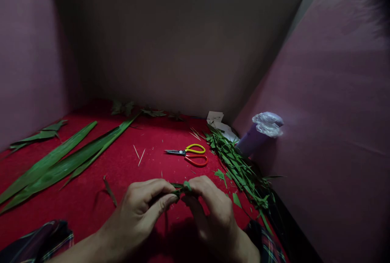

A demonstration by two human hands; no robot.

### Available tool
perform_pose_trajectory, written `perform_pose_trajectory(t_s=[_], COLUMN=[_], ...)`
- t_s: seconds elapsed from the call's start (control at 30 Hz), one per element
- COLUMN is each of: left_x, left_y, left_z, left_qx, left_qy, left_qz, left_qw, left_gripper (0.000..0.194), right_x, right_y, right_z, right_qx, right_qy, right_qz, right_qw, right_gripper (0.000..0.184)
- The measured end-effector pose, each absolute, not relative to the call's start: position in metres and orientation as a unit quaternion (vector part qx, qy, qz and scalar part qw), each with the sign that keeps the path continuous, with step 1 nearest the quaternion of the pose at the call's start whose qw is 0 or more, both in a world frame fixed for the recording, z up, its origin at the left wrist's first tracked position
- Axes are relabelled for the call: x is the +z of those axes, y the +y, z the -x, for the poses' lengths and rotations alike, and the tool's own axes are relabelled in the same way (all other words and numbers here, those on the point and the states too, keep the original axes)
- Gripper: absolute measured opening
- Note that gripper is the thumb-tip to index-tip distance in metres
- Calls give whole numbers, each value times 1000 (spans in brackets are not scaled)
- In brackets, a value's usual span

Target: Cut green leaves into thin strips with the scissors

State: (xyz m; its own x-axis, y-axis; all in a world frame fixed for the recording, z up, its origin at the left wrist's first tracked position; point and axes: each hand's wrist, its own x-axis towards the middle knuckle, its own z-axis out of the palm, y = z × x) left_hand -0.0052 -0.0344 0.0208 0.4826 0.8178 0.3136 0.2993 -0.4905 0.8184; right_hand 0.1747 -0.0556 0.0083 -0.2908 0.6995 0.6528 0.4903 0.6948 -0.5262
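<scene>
Both hands meet at the front middle, pinching a narrow green leaf strip (179,190) between them. My left hand (143,204) is closed on its left part, thumb and forefinger pressed together. My right hand (211,208) closes on the other part, where a small green fold or knot shows at the fingertips. The exact shape of the strip is partly hidden by the fingers. Just beyond the hands lie scissors (187,154) with one yellow and one red handle, blades pointing left.
Long broad green leaves (63,169) lie at left on the red cloth (115,157). Thin sticks (140,155) lie near the middle. At right are a heap of cut leaf strips (237,165), white papers (217,119) and a purple cylinder (252,137) with clear plastic. Walls enclose the sides and back.
</scene>
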Motion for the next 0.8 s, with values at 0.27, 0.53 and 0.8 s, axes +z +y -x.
perform_pose_trajectory(t_s=[0.27,0.53,0.8], left_x=[23,23,26], left_y=[-37,-38,-38], left_z=[6,5,5], left_qx=[356,375,367], left_qy=[348,340,346], left_qz=[-796,-797,-799], left_qw=[342,330,327], left_gripper=[13,13,14], right_x=[9,7,9], right_y=[-57,-56,-58], right_z=[-173,-174,-174], right_qx=[89,83,85], right_qy=[-788,-775,-769], right_qz=[380,377,383], right_qw=[476,501,504], right_gripper=[27,31,28])
